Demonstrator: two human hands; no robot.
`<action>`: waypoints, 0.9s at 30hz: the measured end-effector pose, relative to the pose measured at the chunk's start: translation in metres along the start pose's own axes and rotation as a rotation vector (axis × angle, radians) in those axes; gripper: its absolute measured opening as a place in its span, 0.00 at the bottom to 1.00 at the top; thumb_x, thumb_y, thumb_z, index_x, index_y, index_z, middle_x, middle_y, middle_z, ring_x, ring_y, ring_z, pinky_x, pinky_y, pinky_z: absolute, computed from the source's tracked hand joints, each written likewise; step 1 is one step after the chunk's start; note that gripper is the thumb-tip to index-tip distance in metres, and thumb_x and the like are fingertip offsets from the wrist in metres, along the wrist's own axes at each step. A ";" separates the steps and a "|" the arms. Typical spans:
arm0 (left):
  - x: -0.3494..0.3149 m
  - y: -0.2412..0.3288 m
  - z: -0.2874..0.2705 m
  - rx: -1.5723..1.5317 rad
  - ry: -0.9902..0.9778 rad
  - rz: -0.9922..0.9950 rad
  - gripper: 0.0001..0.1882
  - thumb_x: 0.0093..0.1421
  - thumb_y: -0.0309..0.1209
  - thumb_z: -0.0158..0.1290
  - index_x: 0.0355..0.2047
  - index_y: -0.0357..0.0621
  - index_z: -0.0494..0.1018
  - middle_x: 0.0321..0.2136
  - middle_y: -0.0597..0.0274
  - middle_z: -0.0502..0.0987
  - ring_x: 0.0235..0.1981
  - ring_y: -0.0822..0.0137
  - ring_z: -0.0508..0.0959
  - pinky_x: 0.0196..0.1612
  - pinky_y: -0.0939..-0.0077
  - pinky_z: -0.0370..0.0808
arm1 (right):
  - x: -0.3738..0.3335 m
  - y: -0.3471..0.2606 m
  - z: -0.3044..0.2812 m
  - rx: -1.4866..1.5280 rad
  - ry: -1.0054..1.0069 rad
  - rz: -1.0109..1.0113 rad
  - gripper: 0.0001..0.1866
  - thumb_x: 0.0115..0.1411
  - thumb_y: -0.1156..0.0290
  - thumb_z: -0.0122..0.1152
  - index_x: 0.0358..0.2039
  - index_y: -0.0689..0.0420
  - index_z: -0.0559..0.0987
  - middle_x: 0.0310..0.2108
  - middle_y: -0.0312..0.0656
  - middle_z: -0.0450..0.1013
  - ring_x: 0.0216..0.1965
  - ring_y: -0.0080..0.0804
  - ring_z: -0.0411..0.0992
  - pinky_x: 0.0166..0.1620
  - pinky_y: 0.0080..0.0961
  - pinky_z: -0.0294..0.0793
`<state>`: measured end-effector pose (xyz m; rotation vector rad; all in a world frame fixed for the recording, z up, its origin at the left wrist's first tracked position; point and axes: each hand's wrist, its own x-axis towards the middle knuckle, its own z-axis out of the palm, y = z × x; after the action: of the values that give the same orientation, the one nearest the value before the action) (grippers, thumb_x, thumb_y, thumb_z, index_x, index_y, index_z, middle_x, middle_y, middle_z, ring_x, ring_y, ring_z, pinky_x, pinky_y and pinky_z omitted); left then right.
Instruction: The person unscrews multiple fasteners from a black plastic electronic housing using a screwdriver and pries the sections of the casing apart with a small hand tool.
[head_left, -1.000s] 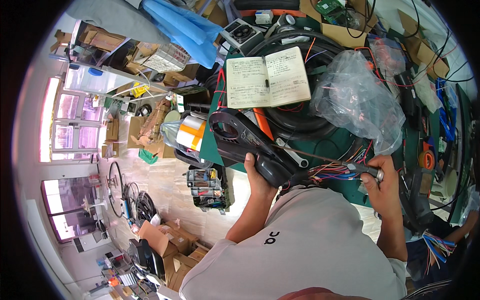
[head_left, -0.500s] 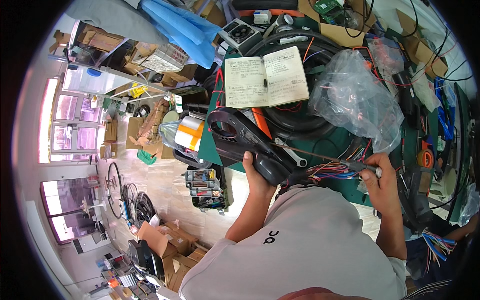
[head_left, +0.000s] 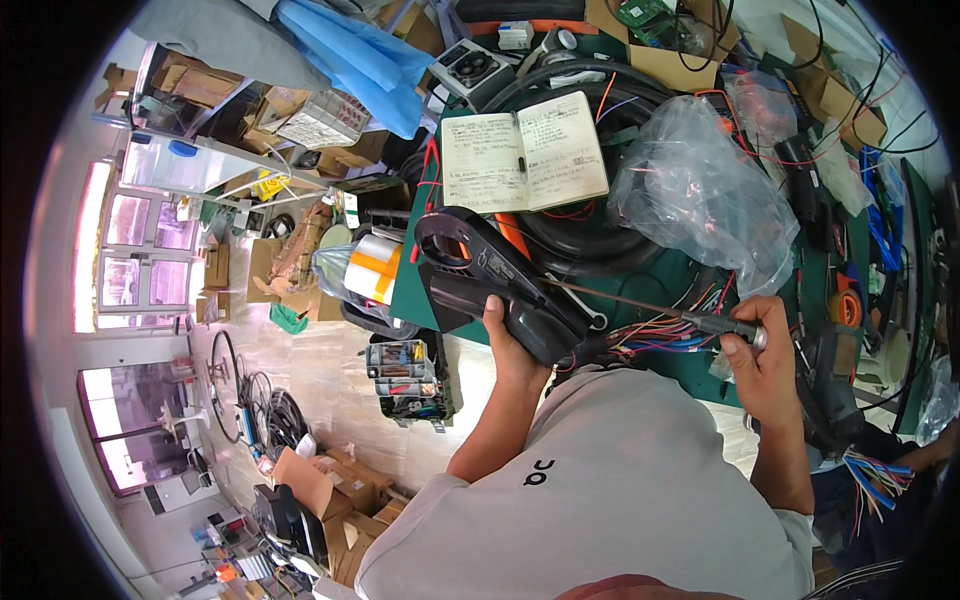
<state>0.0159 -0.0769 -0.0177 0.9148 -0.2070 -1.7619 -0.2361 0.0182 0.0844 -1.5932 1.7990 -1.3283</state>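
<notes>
The left hand [head_left: 515, 348] grips the black housing [head_left: 497, 275], thumb on its side, at the near edge of the green table [head_left: 700, 382]. The right hand [head_left: 764, 362] is closed round the screwdriver [head_left: 708, 322], its shaft pointing left toward the housing; whether the tip touches is hard to tell. Coloured wires [head_left: 655, 338] spread between the hands. Beyond lie an open notebook [head_left: 562, 158] and a clear bag [head_left: 705, 190].
</notes>
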 end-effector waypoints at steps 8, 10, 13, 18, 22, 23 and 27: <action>-0.012 -0.004 0.005 0.025 0.001 0.046 0.32 0.58 0.60 0.44 0.49 0.45 0.67 0.42 0.59 0.75 0.42 0.62 0.76 0.47 0.67 0.74 | -0.012 0.010 -0.036 -0.073 -0.387 0.387 0.18 0.60 0.60 0.59 0.36 0.62 0.67 0.22 0.42 0.68 0.23 0.24 0.66 0.28 0.21 0.65; -0.015 -0.004 0.007 0.038 -0.011 0.030 0.32 0.58 0.60 0.44 0.48 0.45 0.68 0.42 0.59 0.75 0.42 0.62 0.76 0.47 0.67 0.74 | -0.015 0.000 -0.033 -0.047 -0.249 0.238 0.19 0.60 0.59 0.59 0.36 0.63 0.68 0.22 0.43 0.69 0.24 0.24 0.68 0.28 0.21 0.66; -0.021 -0.007 0.011 0.054 -0.012 0.030 0.32 0.57 0.59 0.44 0.49 0.46 0.68 0.42 0.59 0.75 0.43 0.62 0.76 0.47 0.67 0.74 | -0.025 0.003 -0.024 0.095 -0.064 0.097 0.20 0.59 0.57 0.60 0.36 0.63 0.68 0.23 0.44 0.70 0.26 0.24 0.70 0.28 0.20 0.66; -0.031 -0.019 0.015 0.059 -0.041 0.038 0.32 0.57 0.58 0.45 0.50 0.46 0.66 0.42 0.58 0.74 0.43 0.61 0.76 0.48 0.66 0.74 | -0.033 0.007 -0.044 0.077 -0.168 0.234 0.21 0.59 0.57 0.61 0.37 0.63 0.68 0.25 0.43 0.72 0.26 0.23 0.71 0.28 0.18 0.65; -0.035 -0.032 0.022 0.058 -0.048 0.018 0.31 0.57 0.56 0.47 0.51 0.46 0.64 0.42 0.58 0.73 0.44 0.60 0.75 0.49 0.64 0.72 | -0.041 0.014 -0.069 0.006 -0.230 0.330 0.19 0.59 0.60 0.60 0.37 0.63 0.68 0.28 0.43 0.72 0.29 0.23 0.70 0.30 0.19 0.66; -0.035 -0.035 0.024 0.067 -0.053 0.022 0.31 0.57 0.56 0.47 0.51 0.46 0.65 0.42 0.58 0.73 0.44 0.60 0.75 0.49 0.64 0.72 | -0.043 0.013 -0.069 0.029 -0.159 0.230 0.18 0.59 0.60 0.59 0.37 0.63 0.69 0.28 0.43 0.72 0.30 0.24 0.70 0.31 0.20 0.66; -0.044 -0.052 0.041 0.084 -0.082 0.005 0.32 0.57 0.57 0.47 0.50 0.45 0.65 0.42 0.57 0.74 0.44 0.59 0.75 0.50 0.64 0.72 | -0.047 0.010 -0.078 0.070 -0.055 0.123 0.18 0.61 0.57 0.56 0.36 0.62 0.69 0.29 0.37 0.68 0.30 0.16 0.63 0.29 0.17 0.60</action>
<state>-0.0444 -0.0299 0.0026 0.9012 -0.3388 -1.7986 -0.2900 0.0906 0.0989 -1.4436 1.7676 -1.2653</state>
